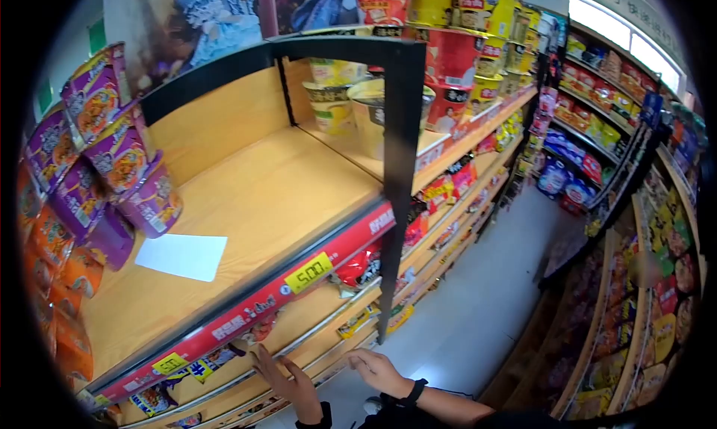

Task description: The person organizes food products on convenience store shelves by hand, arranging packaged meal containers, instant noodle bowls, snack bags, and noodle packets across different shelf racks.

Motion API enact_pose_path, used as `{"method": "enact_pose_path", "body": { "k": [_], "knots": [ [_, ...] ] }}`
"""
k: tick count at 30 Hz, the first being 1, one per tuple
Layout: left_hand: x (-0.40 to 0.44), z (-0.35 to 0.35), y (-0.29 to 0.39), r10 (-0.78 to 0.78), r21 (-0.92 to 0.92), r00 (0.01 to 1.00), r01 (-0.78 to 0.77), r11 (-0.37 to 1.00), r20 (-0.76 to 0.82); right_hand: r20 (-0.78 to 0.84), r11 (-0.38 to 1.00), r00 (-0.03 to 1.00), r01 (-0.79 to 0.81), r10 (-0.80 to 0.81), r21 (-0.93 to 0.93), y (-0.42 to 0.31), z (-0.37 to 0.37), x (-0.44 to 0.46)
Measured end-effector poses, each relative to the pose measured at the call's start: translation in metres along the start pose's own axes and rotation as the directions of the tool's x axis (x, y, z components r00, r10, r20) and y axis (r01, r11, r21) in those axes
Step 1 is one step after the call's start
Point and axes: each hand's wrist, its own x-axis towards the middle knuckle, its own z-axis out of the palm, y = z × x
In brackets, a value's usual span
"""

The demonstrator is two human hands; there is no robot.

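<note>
My left hand (287,384) is below the red price strip (261,309), near the lower shelf, its fingers apart and nothing seen in them. To its right, my right hand (379,371) hangs over the aisle with its fingers curled; what they hold, if anything, is too small to tell. A dark band circles the right wrist. Above both hands, the wooden shelf (261,182) bears a white sheet of paper (183,256) lying beside stacked purple noodle cups (149,197). A yellow price tag (308,272) is on the strip.
Orange noodle cups (71,317) stand at the far left. A black shelf post (399,153) rises at centre, with stacked yellow and red noodle tubs (452,52) behind it. The grey aisle floor (478,287) runs between this shelf and stocked shelves (665,280) on the right.
</note>
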Motion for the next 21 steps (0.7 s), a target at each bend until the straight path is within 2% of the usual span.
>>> {"method": "enact_pose_path", "body": {
  "k": [2,3,5,6,8,10,12,13,15,16,18,19,20,21],
  "knots": [
    [-0.021,0.012,-0.012,0.052,-0.052,0.998,-0.050,0.997,0.046,0.216,0.946,0.929,-0.319,0.302,0.052,-0.002,-0.010,-0.007],
    [-0.022,0.014,-0.010,0.107,-0.087,0.992,-0.102,0.991,0.062,0.205,0.945,0.930,-0.322,0.306,0.049,-0.003,-0.015,-0.007],
    [-0.026,0.016,-0.001,0.084,-0.086,0.995,-0.079,0.993,0.050,0.196,0.977,0.960,-0.211,0.201,0.031,-0.003,-0.024,-0.005],
    [-0.025,0.018,0.009,0.061,-0.082,0.998,-0.058,0.995,0.031,0.191,0.978,0.962,-0.206,0.196,0.031,0.000,-0.030,-0.001],
    [-0.022,0.021,0.020,0.076,-0.061,0.997,-0.074,0.995,0.031,0.017,0.997,0.999,0.035,-0.037,0.063,0.008,-0.035,0.004],
    [-0.018,0.021,0.036,0.094,-0.026,0.995,-0.093,0.995,0.035,0.021,0.997,1.000,0.017,-0.019,0.070,0.014,-0.050,0.011],
    [-0.017,0.029,0.057,0.073,-0.109,0.997,-0.072,0.991,0.003,0.029,0.997,1.000,-0.001,-0.001,0.075,0.020,-0.072,0.019],
    [-0.021,0.035,0.065,0.076,-0.096,0.997,-0.076,0.993,0.002,0.044,0.992,0.998,-0.038,0.033,0.117,0.023,-0.085,0.025],
    [-0.026,0.056,0.085,0.063,-0.339,0.998,-0.063,0.939,-0.011,0.069,0.983,0.996,-0.065,0.054,0.170,0.034,-0.109,0.041],
    [-0.028,0.073,0.099,0.063,-0.333,0.998,-0.067,0.940,-0.022,0.040,0.983,0.999,-0.006,-0.001,0.183,0.041,-0.125,0.050],
    [-0.034,0.104,0.133,0.221,-0.443,0.975,-0.213,0.871,-0.034,0.022,0.978,0.998,0.046,-0.051,0.204,0.053,-0.162,0.069],
    [-0.035,0.116,0.155,0.219,-0.428,0.975,-0.210,0.879,-0.029,-0.026,0.977,0.992,0.123,-0.120,0.174,0.054,-0.182,0.083],
    [-0.034,0.128,0.177,0.250,-0.450,0.964,-0.184,0.874,0.092,-0.076,0.970,0.979,0.197,-0.188,0.141,0.056,-0.200,0.093],
    [-0.032,0.140,0.200,0.276,-0.470,0.938,-0.152,0.869,0.209,-0.069,0.969,0.981,0.190,-0.181,0.155,0.057,-0.216,0.099]
  ]
}}
